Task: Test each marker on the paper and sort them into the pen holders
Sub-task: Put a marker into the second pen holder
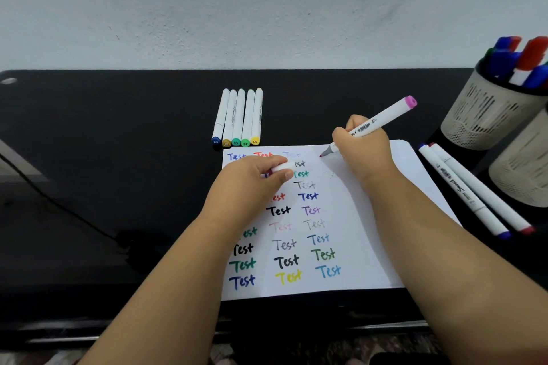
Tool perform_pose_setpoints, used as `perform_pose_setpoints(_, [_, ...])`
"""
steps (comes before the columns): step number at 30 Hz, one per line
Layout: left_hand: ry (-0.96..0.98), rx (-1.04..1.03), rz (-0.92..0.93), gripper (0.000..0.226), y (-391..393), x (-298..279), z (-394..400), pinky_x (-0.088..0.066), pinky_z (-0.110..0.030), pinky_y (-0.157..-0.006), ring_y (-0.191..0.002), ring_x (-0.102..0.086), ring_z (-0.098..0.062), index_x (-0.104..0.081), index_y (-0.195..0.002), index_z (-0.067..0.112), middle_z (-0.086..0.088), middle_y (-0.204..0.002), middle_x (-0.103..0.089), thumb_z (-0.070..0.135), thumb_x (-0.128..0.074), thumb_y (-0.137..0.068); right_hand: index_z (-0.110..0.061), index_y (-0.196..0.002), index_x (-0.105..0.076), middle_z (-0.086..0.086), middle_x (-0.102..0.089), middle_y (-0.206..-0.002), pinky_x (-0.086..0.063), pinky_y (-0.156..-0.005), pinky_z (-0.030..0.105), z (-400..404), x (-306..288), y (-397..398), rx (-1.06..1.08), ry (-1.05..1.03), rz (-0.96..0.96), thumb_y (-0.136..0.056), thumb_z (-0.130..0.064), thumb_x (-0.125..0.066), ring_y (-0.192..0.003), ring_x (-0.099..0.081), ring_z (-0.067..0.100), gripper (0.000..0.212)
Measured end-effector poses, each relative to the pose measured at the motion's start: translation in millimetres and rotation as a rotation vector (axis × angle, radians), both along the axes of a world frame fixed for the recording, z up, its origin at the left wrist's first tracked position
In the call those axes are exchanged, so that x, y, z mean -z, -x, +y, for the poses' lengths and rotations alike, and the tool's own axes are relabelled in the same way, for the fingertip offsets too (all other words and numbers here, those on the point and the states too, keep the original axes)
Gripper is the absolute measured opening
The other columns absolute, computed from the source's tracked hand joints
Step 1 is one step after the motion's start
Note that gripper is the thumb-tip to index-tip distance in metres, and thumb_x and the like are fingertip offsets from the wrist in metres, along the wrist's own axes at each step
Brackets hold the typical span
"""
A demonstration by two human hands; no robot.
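Observation:
A white sheet of paper [367, 246] lies on the black desk, covered with rows of coloured "Test" words. My right hand [363, 145] grips a white marker [382, 120] with a pink end cap, its red tip touching the paper's upper part. My left hand [255, 178] rests on the paper and pinches the marker's white cap [283, 167]. Several capped markers [238, 117] lie side by side just beyond the paper. Two more markers [471, 191] lie to the right of the sheet. Two beige mesh pen holders stand at the right: the far one [486, 115] holds several markers, the near one [522, 169] is cut off by the frame edge.
The black desk [118, 133] ends at a pale wall behind. A dark cable [59, 204] runs across the desk's left side. The desk's front edge is near my forearms.

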State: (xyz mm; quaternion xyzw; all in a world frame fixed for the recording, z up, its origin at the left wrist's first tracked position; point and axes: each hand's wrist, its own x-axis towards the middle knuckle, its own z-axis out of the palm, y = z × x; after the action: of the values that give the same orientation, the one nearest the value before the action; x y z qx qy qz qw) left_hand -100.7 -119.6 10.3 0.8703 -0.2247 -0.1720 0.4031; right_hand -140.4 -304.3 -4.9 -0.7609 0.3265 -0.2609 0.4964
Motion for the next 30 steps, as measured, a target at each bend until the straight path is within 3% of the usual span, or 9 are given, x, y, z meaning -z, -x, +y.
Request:
perform_pose_setpoints(10, [0.002,0.009,-0.014,0.035,1.1,-0.4,0.5,-0.039,-0.023,-0.098,-0.119,-0.049,-0.003,-0.059,-0.123,0.036,0.015,-0.129,-0.057,0.041,-0.059,-0.088,-0.018,-0.058,-0.027,-0.011,-0.032,-0.043,-0.026,-0.041,0.013,1.3,-2.2,1.9,0.014,-0.025,-0.008,-0.082,-0.006,-0.049,-0.042,-0.029,0.006,0.034])
perform_pose_setpoints(15, [0.011,0.011,-0.014,0.035,1.6,0.1,1.1,-0.038,-0.02,-0.093,-0.117,-0.05,-0.003,-0.06,-0.123,0.036,0.015,-0.128,-0.057,0.041,-0.06,-0.088,-0.018,-0.06,-0.027,-0.004,-0.029,-0.055,-0.024,-0.038,0.011,0.9,-2.6,2.6,0.057,-0.017,-0.019,-0.083,-0.006,-0.049,-0.047,-0.025,0.009,0.034])
perform_pose_setpoints(22, [0.014,0.002,-0.001,0.035,2.0,-0.2,1.3,-0.037,-0.019,-0.091,-0.116,-0.05,-0.003,-0.06,-0.123,0.037,0.016,-0.128,-0.056,0.041,-0.06,-0.088,-0.018,-0.06,-0.027,-0.004,-0.029,-0.054,-0.025,-0.039,0.011,0.4,-3.0,2.6,0.051,-0.028,-0.022,-0.083,-0.007,-0.049,-0.042,-0.028,0.007,0.034])
perform_pose_setpoints(24, [0.051,-0.01,0.035,0.034,1.7,-0.5,0.8,-0.04,-0.019,-0.089,-0.109,-0.054,-0.001,-0.061,-0.121,0.036,0.017,-0.122,-0.06,0.041,-0.061,-0.087,-0.018,-0.059,-0.028,-0.004,-0.031,-0.054,-0.028,-0.043,0.013,-0.6,-2.5,3.4,0.055,-0.079,-0.056,-0.083,-0.006,-0.049,-0.044,-0.029,0.006,0.034])
perform_pose_setpoints(26, [0.093,-0.024,0.085,0.031,1.6,-1.6,0.0,-0.042,-0.015,-0.078,-0.094,-0.056,0.005,-0.063,-0.117,0.037,0.022,-0.104,-0.064,0.04,-0.062,-0.087,-0.019,-0.059,-0.03,-0.004,-0.035,-0.05,-0.031,-0.049,0.019,-2.6,-3.8,4.7,0.046,-0.155,-0.117,-0.083,-0.008,-0.05,-0.048,-0.031,0.009,0.033])
perform_pose_setpoints(30, [0.198,-0.036,0.189,0.023,1.3,-2.5,-0.8,-0.044,-0.013,-0.072,-0.084,-0.06,0.005,-0.067,-0.108,0.04,0.024,-0.086,-0.066,0.04,-0.064,-0.085,-0.018,-0.057,-0.034,-0.001,-0.04,-0.044,-0.03,-0.042,0.018,-2.1,-13.4,7.9,-0.114,-0.305,-0.26,-0.089,-0.012,-0.057,-0.042,-0.031,0.01,0.04])
